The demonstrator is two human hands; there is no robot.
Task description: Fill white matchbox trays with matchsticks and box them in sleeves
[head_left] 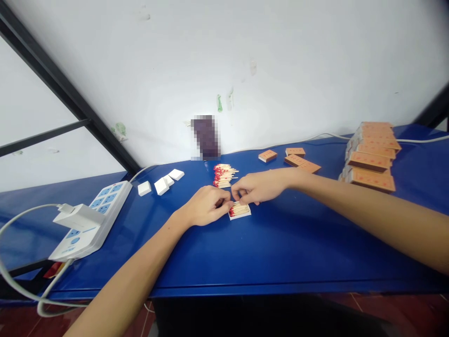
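A small white matchbox tray (240, 217) holding red-headed matches (237, 209) lies on the blue table in front of me. My left hand (206, 206) has its fingers curled, with thumb and fingertips at the tray's left edge. Over the tray's far side, my right hand (258, 188) bends its fingers down and together; what lies between the fingertips is hidden. Just beyond both hands is a loose pile of matches (223, 177), their red heads mostly to the left.
White trays (162, 186) lie at the left, near a power strip (101, 220) with a plugged-in charger (79, 216) and cables. Orange matchboxes (268, 156) lie behind my right arm; stacked matchboxes (372, 157) stand at the right. A pixelated dark object (206, 136) leans against the wall.
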